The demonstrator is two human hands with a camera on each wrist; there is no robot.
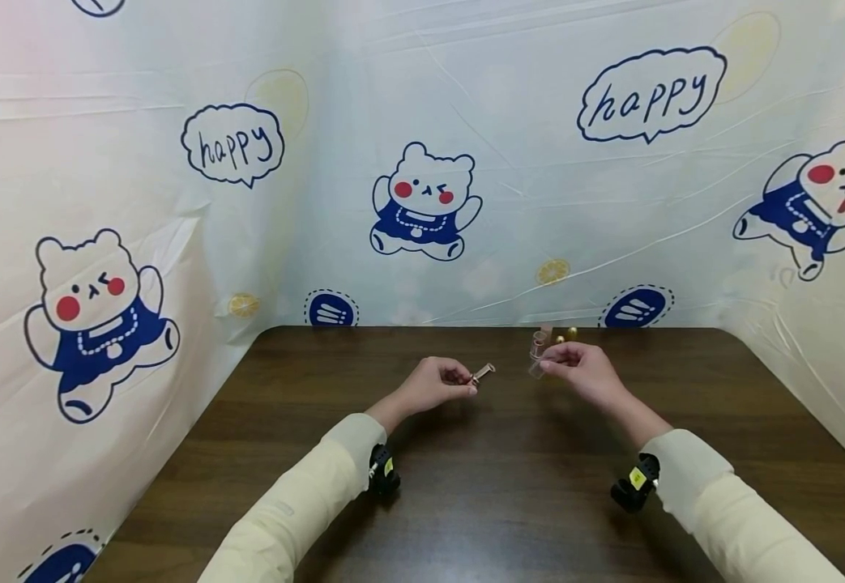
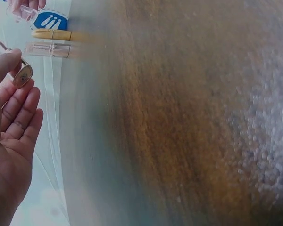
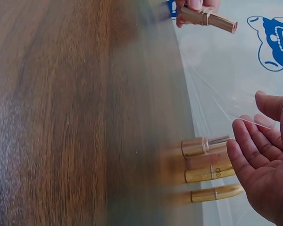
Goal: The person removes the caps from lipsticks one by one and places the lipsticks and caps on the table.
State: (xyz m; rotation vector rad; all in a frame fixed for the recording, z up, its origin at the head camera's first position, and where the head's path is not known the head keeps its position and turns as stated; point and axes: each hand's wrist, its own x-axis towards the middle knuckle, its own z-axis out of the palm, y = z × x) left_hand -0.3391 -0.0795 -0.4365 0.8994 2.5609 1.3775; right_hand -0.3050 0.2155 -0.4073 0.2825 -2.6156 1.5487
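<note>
Pinching the rose-gold tube (image 1: 484, 373) in yr L hand (image 1: 437, 385), clear cap (image 1: 536, 369) in yr R hand (image 1: 586, 372), over tabletop (image 1: 509, 478) (head view). L wrist: tube btwn thumb & fingers. R wrist: cap likewise, near upright tubes (image 3: 210, 176).

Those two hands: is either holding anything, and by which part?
The left hand pinches a gold tube near the end farther from the right hand, which holds a clear cap-like piece near one end.
</note>
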